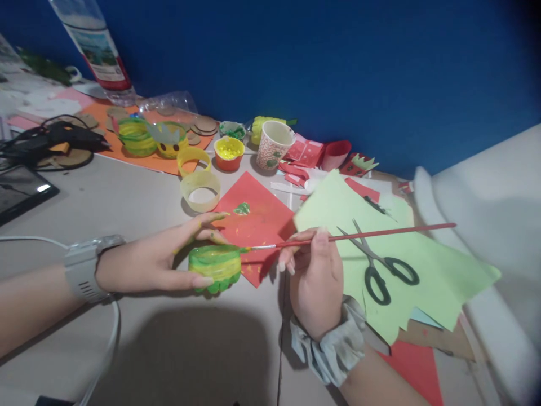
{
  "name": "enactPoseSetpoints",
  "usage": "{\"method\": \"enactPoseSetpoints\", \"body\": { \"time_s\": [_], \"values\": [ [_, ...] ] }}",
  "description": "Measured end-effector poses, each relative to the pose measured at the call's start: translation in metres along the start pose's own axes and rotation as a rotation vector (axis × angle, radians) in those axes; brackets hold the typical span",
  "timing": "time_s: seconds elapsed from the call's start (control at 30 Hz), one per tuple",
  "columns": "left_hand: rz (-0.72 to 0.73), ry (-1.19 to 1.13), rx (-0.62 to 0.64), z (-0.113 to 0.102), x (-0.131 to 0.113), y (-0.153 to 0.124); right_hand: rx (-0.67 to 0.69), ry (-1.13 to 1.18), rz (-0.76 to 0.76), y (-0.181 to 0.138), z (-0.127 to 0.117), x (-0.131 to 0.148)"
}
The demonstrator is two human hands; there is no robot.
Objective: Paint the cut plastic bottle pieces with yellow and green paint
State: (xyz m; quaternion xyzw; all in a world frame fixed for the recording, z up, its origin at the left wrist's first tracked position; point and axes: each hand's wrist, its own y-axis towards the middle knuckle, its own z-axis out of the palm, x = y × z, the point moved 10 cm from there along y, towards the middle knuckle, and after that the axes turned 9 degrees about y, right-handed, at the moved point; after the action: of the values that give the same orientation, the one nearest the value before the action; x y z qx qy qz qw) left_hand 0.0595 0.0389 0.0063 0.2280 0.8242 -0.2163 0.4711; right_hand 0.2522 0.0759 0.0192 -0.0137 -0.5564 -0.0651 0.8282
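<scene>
Grey scrunchie (332, 344) folds lay nearest the camera, around the wrist of the right hand (316, 282). That hand was closed in a pinch on a red paintbrush (350, 237), thumb on top of the handle, other fingers curled loosely below. The brush's long axis ran across the view, its handle reaching right over the scissors (371, 258), its bristles pointing left at the right end of a painted cup (215, 269), green and yellow with a scalloped base. Whether the bristles touched the rim or stopped just beside it could not be told. The cup, wider than tall, sat left of the right hand and within the left hand (164, 256), the nearer of the two: thumb against its near side, paint-marked fingers curved around the far side. Just beyond lay red paper (270, 206) bearing a dab of green paint (242, 208); the hands were apart, the brush bridging the gap
</scene>
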Motion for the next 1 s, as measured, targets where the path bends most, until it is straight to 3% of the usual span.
{"method": "enactPoseSetpoints", "body": {
  "time_s": [0.2, 0.4, 0.6, 0.8, 1.0],
  "values": [
    [-0.020, 0.033, 0.009, -0.001, 0.000, 0.002, 0.061, 0.015, 0.014, -0.003, 0.008, -0.002],
    [-0.004, 0.070, -0.026, -0.006, 0.000, 0.001, 0.003, -0.010, 0.003, 0.000, 0.000, 0.000],
    [-0.029, 0.083, -0.014, -0.005, 0.006, 0.000, 0.091, 0.052, 0.028, -0.004, 0.011, -0.003],
    [-0.005, 0.102, -0.029, -0.006, 0.010, -0.001, 0.014, 0.001, 0.020, 0.000, 0.001, -0.003],
    [0.002, 0.076, -0.033, -0.006, 0.005, 0.001, 0.065, 0.028, 0.026, -0.004, 0.008, -0.004]
  ]
}}
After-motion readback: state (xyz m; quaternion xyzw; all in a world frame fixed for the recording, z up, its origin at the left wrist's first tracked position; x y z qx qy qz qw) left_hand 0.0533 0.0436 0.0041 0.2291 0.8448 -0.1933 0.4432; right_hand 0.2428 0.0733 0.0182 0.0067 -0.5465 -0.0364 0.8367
